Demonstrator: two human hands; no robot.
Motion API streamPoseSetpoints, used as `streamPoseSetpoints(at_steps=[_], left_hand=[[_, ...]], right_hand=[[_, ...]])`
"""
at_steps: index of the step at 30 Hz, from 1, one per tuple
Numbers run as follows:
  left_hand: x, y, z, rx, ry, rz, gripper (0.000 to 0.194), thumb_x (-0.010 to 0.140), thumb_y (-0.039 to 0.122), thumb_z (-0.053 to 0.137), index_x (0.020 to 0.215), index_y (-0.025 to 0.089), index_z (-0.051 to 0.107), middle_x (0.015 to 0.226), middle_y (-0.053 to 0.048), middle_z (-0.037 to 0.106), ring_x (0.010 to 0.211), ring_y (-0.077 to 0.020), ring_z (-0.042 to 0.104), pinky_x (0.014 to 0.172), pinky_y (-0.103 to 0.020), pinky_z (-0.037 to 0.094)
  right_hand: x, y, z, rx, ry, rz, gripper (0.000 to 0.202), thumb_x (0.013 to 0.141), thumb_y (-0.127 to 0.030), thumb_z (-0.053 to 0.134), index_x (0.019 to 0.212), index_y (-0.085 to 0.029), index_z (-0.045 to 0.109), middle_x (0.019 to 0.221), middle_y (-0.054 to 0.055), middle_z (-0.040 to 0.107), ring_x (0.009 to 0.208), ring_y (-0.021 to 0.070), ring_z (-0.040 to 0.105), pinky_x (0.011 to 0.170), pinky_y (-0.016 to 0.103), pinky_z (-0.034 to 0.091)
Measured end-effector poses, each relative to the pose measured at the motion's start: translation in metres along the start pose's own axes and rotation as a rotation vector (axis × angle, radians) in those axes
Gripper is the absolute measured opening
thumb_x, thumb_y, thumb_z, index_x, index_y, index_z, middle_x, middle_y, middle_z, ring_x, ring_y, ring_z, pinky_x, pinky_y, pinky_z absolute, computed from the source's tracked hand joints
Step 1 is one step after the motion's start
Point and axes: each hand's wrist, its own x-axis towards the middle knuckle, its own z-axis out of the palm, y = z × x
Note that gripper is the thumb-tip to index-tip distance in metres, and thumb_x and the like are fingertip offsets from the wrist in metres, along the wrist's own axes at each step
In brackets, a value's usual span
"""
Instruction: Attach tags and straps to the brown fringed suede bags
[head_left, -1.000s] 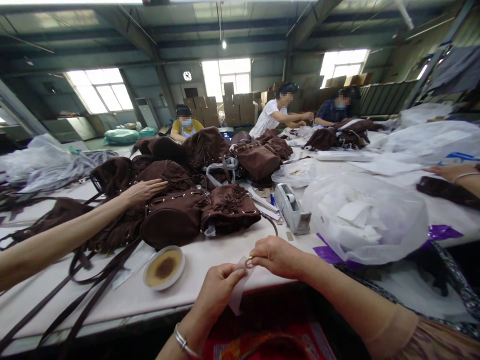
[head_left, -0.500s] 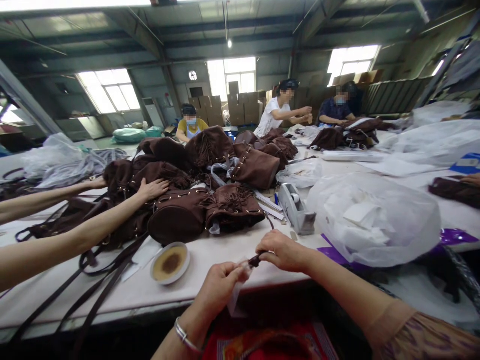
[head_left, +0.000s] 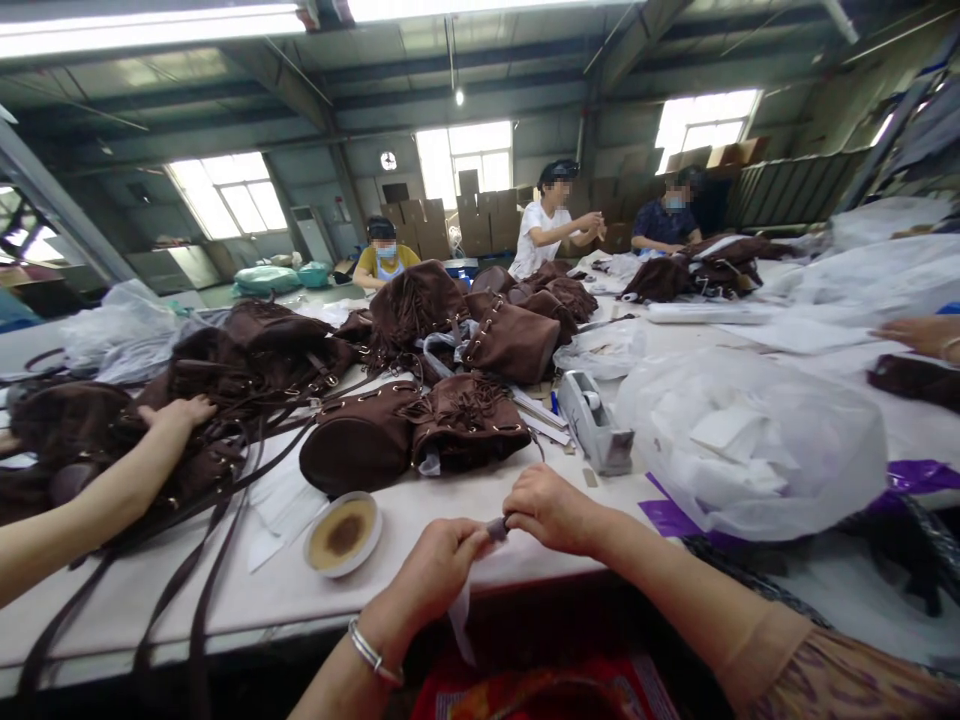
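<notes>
Moved since the earlier frame: one co-worker's arm [head_left: 112,490], from the central bags to the table's left side; also several fringed brown bags [head_left: 259,340], now drawn leftward, apart from the middle group.

Head view, item by item.

Left hand [head_left: 439,562]: thumb and fingers closed in a pinch on a small dark piece [head_left: 496,528], greyish at this moment; a thin pale strip [head_left: 460,625] hangs below the fingers.

Right hand [head_left: 551,508]: fingertips pinched together at the other end of the same piece, the two hands almost touching. Both at the front edge of the table [head_left: 420,497], about midway along the part in sight.

State of the work, as judged: partway. The piece seems partly covered by the strip, whose tail hangs loose; that part looks unfinished. Whether the nearby bags are done or waiting cannot be told.

Shallow white dish [head_left: 339,573], one, with a stained yellow pad [head_left: 343,532]: near the front edge, left of the hands.

Round-based brown bag [head_left: 354,450] and fringed bag [head_left: 474,425]: side by side, behind dish and hands.

Grey tape dispenser [head_left: 598,430]: behind the right hand, beside a clear plastic bag [head_left: 750,440] of white scraps toward the right.
</notes>
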Motion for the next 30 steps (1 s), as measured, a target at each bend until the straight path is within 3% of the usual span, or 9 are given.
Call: streamPoseSetpoints(at_steps=[5, 10, 14, 16, 18, 21, 24, 27, 30], left_hand=[[0.011, 0.000, 0.011, -0.218, -0.050, -0.024, 0.037, 0.088, 0.041, 0.051, 0.081, 0.013, 0.074, 0.077, -0.007, 0.071, 0.075, -0.0207, 0.063, 0.072, -0.030, 0.048], [0.012, 0.003, 0.020, -0.316, -0.070, -0.066, 0.036, 0.084, 0.045, 0.057, 0.090, 0.012, 0.073, 0.087, -0.009, 0.072, 0.075, -0.0208, 0.066, 0.070, -0.031, 0.051], [0.011, 0.004, 0.023, -0.270, 0.032, -0.066, 0.033, 0.085, 0.043, 0.055, 0.084, 0.013, 0.070, 0.080, -0.008, 0.071, 0.070, -0.0198, 0.066, 0.066, -0.030, 0.050], [0.010, 0.003, 0.026, -0.221, 0.132, -0.048, 0.034, 0.088, 0.042, 0.051, 0.081, 0.014, 0.069, 0.076, -0.007, 0.071, 0.070, -0.0200, 0.065, 0.065, -0.029, 0.049], [0.009, 0.002, 0.030, -0.169, 0.210, -0.037, 0.034, 0.090, 0.040, 0.049, 0.082, 0.015, 0.069, 0.075, -0.007, 0.070, 0.070, -0.0205, 0.066, 0.066, -0.029, 0.048], [0.007, 0.000, 0.039, -0.139, 0.281, -0.030, 0.033, 0.091, 0.040, 0.048, 0.091, 0.016, 0.071, 0.078, -0.006, 0.072, 0.073, -0.0211, 0.067, 0.067, -0.029, 0.048], [0.007, -0.003, 0.048, -0.142, 0.298, -0.017, 0.032, 0.092, 0.039, 0.048, 0.097, 0.018, 0.072, 0.083, -0.005, 0.073, 0.074, -0.0207, 0.067, 0.069, -0.029, 0.048], [0.009, -0.006, 0.052, -0.133, 0.306, -0.002, 0.031, 0.092, 0.039, 0.049, 0.098, 0.019, 0.072, 0.087, -0.006, 0.074, 0.078, -0.0212, 0.066, 0.072, -0.029, 0.047], [0.014, -0.006, 0.052, -0.110, 0.303, 0.002, 0.030, 0.091, 0.037, 0.051, 0.099, 0.017, 0.072, 0.087, -0.007, 0.074, 0.081, -0.0215, 0.065, 0.074, -0.028, 0.045]], right_hand=[[0.001, -0.002, 0.003, 0.017, 0.026, 0.016, 0.010, 0.085, -0.018, 0.066, 0.076, -0.018, 0.070, 0.074, 0.004, 0.070, 0.076, 0.0183, 0.061, 0.075, 0.033, 0.036], [-0.003, 0.001, 0.010, 0.058, 0.064, 0.030, 0.009, 0.083, -0.015, 0.067, 0.075, -0.019, 0.069, 0.072, 0.003, 0.070, 0.075, 0.0185, 0.062, 0.076, 0.033, 0.038], [-0.010, 0.005, 0.012, 0.154, 0.214, 0.036, 0.016, 0.080, -0.014, 0.068, 0.095, -0.020, 0.070, 0.089, 0.005, 0.072, 0.089, 0.0220, 0.064, 0.086, 0.036, 0.041], [-0.015, 0.002, 0.014, 0.184, 0.372, 0.120, 0.022, 0.082, -0.014, 0.065, 0.103, -0.019, 0.068, 0.102, 0.008, 0.070, 0.100, 0.0246, 0.061, 0.091, 0.039, 0.041], [-0.021, -0.005, 0.019, 0.230, 0.468, 0.251, 0.012, 0.086, -0.016, 0.061, 0.096, -0.019, 0.067, 0.098, 0.008, 0.068, 0.096, 0.0238, 0.060, 0.087, 0.038, 0.043], [-0.026, -0.021, 0.032, 0.369, 0.427, 0.392, 0.009, 0.087, -0.020, 0.062, 0.079, -0.020, 0.066, 0.081, 0.003, 0.065, 0.078, 0.0195, 0.059, 0.072, 0.032, 0.044], [-0.026, -0.031, 0.045, 0.536, 0.408, 0.473, 0.013, 0.087, -0.022, 0.063, 0.075, -0.021, 0.068, 0.077, 0.001, 0.065, 0.074, 0.0177, 0.059, 0.068, 0.030, 0.045], [-0.024, -0.029, 0.053, 0.583, 0.484, 0.533, 0.016, 0.086, -0.019, 0.063, 0.071, -0.020, 0.068, 0.080, 0.003, 0.064, 0.079, 0.0191, 0.061, 0.074, 0.031, 0.047], [-0.024, -0.021, 0.060, 0.477, 0.594, 0.619, 0.013, 0.081, -0.018, 0.065, 0.069, -0.020, 0.069, 0.095, 0.008, 0.063, 0.096, 0.0245, 0.060, 0.089, 0.039, 0.046]])
